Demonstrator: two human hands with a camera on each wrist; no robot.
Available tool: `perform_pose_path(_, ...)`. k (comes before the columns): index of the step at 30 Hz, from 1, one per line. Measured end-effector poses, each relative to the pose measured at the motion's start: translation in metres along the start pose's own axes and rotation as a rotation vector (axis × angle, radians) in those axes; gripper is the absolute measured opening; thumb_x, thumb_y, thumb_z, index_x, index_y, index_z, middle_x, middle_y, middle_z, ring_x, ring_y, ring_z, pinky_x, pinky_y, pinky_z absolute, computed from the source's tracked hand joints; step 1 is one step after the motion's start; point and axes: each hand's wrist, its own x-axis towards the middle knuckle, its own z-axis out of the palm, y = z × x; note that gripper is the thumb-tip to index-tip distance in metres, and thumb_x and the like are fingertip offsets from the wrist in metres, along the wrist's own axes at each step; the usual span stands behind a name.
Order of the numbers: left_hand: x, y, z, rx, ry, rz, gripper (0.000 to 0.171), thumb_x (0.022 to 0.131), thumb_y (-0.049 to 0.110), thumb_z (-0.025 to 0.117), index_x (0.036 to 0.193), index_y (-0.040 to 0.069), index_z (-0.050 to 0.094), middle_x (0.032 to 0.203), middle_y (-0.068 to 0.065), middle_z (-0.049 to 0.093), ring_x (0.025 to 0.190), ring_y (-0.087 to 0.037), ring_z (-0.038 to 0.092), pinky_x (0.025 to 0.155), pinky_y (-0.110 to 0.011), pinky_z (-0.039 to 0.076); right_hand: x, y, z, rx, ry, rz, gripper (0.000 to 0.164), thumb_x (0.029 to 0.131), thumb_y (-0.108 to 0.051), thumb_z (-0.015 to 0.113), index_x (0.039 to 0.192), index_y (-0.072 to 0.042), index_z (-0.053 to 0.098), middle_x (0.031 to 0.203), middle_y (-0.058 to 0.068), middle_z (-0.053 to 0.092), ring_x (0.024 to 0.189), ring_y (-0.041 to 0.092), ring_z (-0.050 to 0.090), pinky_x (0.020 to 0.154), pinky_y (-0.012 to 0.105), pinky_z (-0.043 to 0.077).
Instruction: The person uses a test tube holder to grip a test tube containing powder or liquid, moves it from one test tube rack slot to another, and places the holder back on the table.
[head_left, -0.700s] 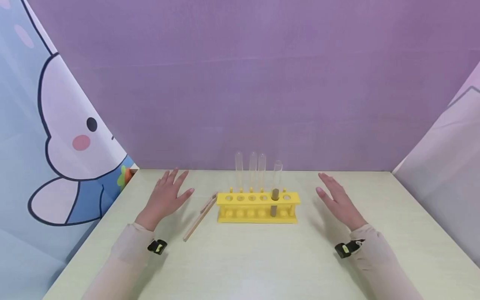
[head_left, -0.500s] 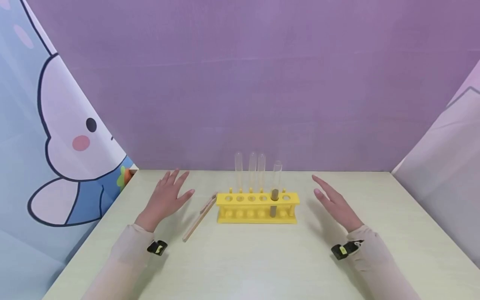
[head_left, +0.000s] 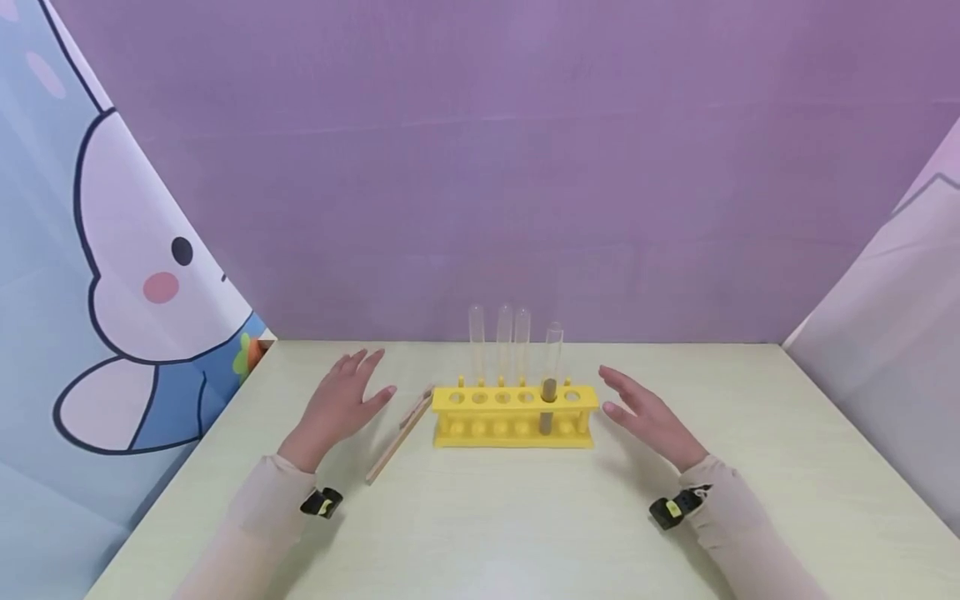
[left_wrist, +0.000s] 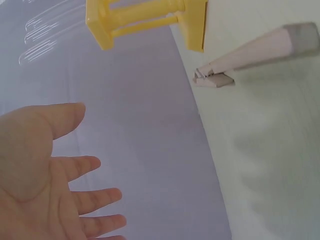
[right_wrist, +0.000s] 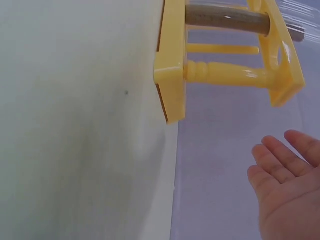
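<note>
A yellow test tube rack point(head_left: 513, 442) stands in the middle of the table. One upright test tube point(head_left: 553, 346) sits in a hole right of the rack's middle, its lower part filled with a grey-brown material point(right_wrist: 227, 19). Three clear test tubes point(head_left: 477, 333) stand upside down along the back of the rack. Left of it lies a wooden test tube clamp point(head_left: 397, 443). My left hand point(head_left: 337, 410), fingers spread, is over the table left of the clamp and holds nothing. Just off the rack's right end is my right hand point(head_left: 651, 421), fingers extended and nothing held.
The pale table point(head_left: 495, 533) reaches back to a purple backdrop point(head_left: 480, 183). A blue cloth with a cartoon figure point(head_left: 142, 333) hangs at the left, and a pale cloth point(head_left: 892, 333) at the right. Each wrist wears a black strapped device point(head_left: 322, 502).
My right hand has moved left, close to the rack's right end. My left hand has shifted slightly right. Rack, tubes and clamp stay where they were.
</note>
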Motion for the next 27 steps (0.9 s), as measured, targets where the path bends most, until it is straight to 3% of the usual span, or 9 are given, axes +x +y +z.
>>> perform_pose_path(9, -0.003, 0.009, 0.007, -0.025, -0.023, -0.003, 0.065, 0.094, 0.035, 0.056, 0.145, 0.003, 0.031, 0.142, -0.026, 0.037, 0.127, -0.045, 0.038, 0.096, -0.059, 0.037, 0.001, -0.003, 0.011, 0.003, -0.018, -0.009, 0.063, 0.092, -0.02, 0.061, 0.144, -0.001, 0.031, 0.146, 0.02, 0.036, 0.135, 0.037, 0.032, 0.106, 0.05, 0.026)
perform_pose_path(15, -0.003, 0.014, 0.011, -0.04, -0.063, -0.021, 0.064, 0.094, 0.035, 0.055, 0.145, 0.004, 0.032, 0.14, -0.024, 0.041, 0.124, -0.045, 0.042, 0.093, -0.058, 0.039, 0.002, -0.004, 0.018, -0.021, 0.003, -0.004, 0.063, 0.091, -0.021, 0.063, 0.143, -0.001, 0.034, 0.142, 0.021, 0.041, 0.132, 0.039, 0.036, 0.105, 0.052, 0.029)
perform_pose_path(21, 0.001, 0.014, 0.015, -0.032, -0.087, -0.008, 0.06, 0.094, 0.034, 0.054, 0.141, 0.002, 0.037, 0.135, -0.025, 0.046, 0.118, -0.044, 0.048, 0.089, -0.056, 0.043, 0.007, -0.004, 0.02, -0.038, 0.047, -0.056, 0.056, 0.091, -0.016, 0.063, 0.139, -0.001, 0.039, 0.137, 0.021, 0.046, 0.126, 0.037, 0.045, 0.104, 0.049, 0.033)
perform_pose_path(27, 0.005, 0.015, 0.02, -0.023, -0.181, -0.062, 0.053, 0.095, 0.034, 0.053, 0.136, 0.002, 0.045, 0.127, -0.022, 0.055, 0.115, -0.04, 0.053, 0.09, -0.054, 0.043, 0.01, -0.005, 0.023, 0.001, 0.057, -0.096, 0.052, 0.091, -0.016, 0.062, 0.135, 0.003, 0.043, 0.135, 0.022, 0.048, 0.124, 0.037, 0.047, 0.103, 0.048, 0.034)
